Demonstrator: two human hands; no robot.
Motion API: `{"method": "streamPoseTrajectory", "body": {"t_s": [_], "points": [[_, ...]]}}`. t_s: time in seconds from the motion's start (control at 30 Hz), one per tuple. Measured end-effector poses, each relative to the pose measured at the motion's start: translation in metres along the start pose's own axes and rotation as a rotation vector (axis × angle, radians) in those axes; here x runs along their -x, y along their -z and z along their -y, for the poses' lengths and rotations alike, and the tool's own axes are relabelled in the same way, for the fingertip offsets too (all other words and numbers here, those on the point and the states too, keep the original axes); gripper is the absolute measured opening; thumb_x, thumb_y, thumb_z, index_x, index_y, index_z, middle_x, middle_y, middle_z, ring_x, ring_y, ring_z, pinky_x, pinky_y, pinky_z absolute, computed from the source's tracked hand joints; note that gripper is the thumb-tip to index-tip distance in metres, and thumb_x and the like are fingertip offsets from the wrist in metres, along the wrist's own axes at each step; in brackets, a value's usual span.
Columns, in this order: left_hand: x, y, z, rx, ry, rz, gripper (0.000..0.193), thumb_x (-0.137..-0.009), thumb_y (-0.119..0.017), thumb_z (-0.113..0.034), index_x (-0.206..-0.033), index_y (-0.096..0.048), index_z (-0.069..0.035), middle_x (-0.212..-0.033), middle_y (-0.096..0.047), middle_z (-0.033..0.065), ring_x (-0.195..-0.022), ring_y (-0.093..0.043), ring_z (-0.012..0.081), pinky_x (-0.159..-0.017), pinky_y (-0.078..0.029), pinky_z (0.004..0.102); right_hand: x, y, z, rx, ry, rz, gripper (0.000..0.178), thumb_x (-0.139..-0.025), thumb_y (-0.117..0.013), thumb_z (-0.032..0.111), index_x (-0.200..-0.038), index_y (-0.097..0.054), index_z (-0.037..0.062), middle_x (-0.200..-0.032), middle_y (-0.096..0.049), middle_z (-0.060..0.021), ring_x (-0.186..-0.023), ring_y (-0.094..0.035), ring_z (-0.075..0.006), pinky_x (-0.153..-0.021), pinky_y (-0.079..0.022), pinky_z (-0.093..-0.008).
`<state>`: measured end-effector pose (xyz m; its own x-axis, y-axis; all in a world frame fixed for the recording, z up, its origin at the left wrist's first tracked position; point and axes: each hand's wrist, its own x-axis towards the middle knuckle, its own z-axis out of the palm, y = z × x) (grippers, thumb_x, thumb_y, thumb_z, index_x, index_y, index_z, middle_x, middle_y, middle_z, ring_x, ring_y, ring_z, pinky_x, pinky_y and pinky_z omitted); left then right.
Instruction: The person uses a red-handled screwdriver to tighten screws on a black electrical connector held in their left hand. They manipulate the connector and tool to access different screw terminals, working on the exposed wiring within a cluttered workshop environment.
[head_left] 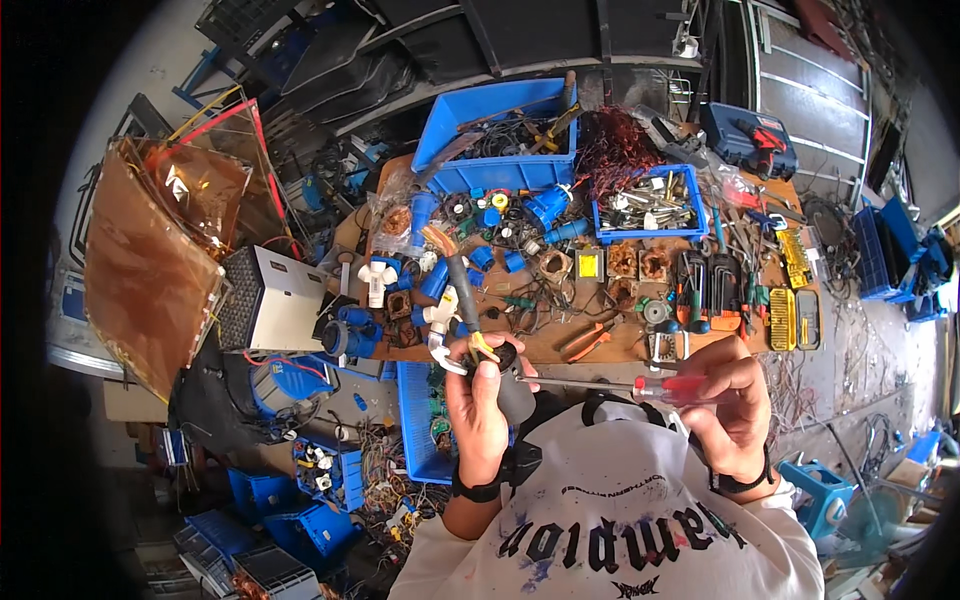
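White-fronted box (282,305) stood leftmost, then white fitting (377,282). Dark-sleeved cable (461,288) crossed in front of bench clutter, down to left hand (480,415). That hand pinched dark cylinder (515,402) before the chest: long axis up-down in view, open end uppermost. Screwdriver (672,388) lay near-level, tip leftward at cylinder's side; right hand (738,408) gripped its handle.

One head-worn fisheye camera looks widely down from the near side of the table (545,346), close above it.
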<state>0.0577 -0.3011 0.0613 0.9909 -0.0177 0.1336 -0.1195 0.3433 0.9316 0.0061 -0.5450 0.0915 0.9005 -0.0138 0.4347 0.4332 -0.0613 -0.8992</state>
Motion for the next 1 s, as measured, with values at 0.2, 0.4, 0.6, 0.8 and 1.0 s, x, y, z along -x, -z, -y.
{"method": "streamPoseTrajectory", "body": {"t_s": [0.2, 0.4, 0.6, 0.8, 1.0], "points": [[0.001, -0.001, 0.002, -0.001, -0.006, -0.002, 0.025, -0.098, -0.049, -0.023, -0.114, -0.047, -0.004, -0.104, -0.056, 0.0143, -0.077, -0.06, 0.0185, -0.063, -0.053, 0.0304, 0.017, 0.001, -0.002, -0.096, -0.294, -0.057, 0.038, -0.085, -0.071, 0.028, -0.1, -0.049, 0.0019, -0.082, -0.057, -0.0075, -0.077, -0.057, -0.0144, -0.069, -0.046, -0.0273], [0.0, 0.003, 0.0, -0.002, -0.006, -0.041, 0.025, -0.098, -0.048, -0.024, -0.114, -0.046, -0.004, -0.104, -0.057, 0.014, -0.077, -0.06, 0.0184, -0.062, -0.053, 0.0302, -0.003, 0.006, 0.005, 0.121, -0.078, 0.18, 0.019, -0.078, -0.07, -0.003, -0.092, -0.058, 0.0039, -0.088, -0.056, -0.0098, -0.078, -0.058, -0.017, -0.06, -0.052, -0.0269], [-0.001, -0.001, -0.003, -0.009, -0.004, -0.031, 0.025, -0.098, -0.048, -0.024, -0.113, -0.046, -0.005, -0.104, -0.056, 0.0141, -0.077, -0.06, 0.0182, -0.062, -0.053, 0.0298, -0.005, 0.009, 0.006, 0.07, -0.065, 0.145, 0.018, -0.077, -0.068, -0.003, -0.091, -0.06, 0.0032, -0.09, -0.058, -0.0107, -0.075, -0.059, -0.0211, -0.064, -0.051, -0.0298], [0.0, -0.003, -0.001, -0.018, -0.007, -0.024, 0.025, -0.098, -0.048, -0.024, -0.114, -0.046, -0.005, -0.105, -0.056, 0.0142, -0.077, -0.06, 0.0182, -0.062, -0.053, 0.0296, -0.008, 0.006, 0.007, 0.198, -0.052, 0.094, 0.017, -0.077, -0.068, -0.003, -0.091, -0.061, 0.0028, -0.092, -0.059, -0.0112, -0.081, -0.058, -0.0214, -0.067, -0.049, -0.0295], [-0.001, -0.003, -0.001, -0.008, -0.005, -0.03, 0.026, -0.098, -0.048, -0.025, -0.114, -0.046, -0.004, -0.105, -0.056, 0.0143, -0.077, -0.06, 0.0181, -0.063, -0.053, 0.0298, -0.005, 0.01, 0.0, 0.112, -0.03, 0.147, 0.019, -0.075, -0.072, -0.002, -0.09, -0.064, 0.0041, -0.1, -0.055, -0.0104, -0.092, -0.057, -0.0196, -0.064, -0.052, -0.0265]]}}
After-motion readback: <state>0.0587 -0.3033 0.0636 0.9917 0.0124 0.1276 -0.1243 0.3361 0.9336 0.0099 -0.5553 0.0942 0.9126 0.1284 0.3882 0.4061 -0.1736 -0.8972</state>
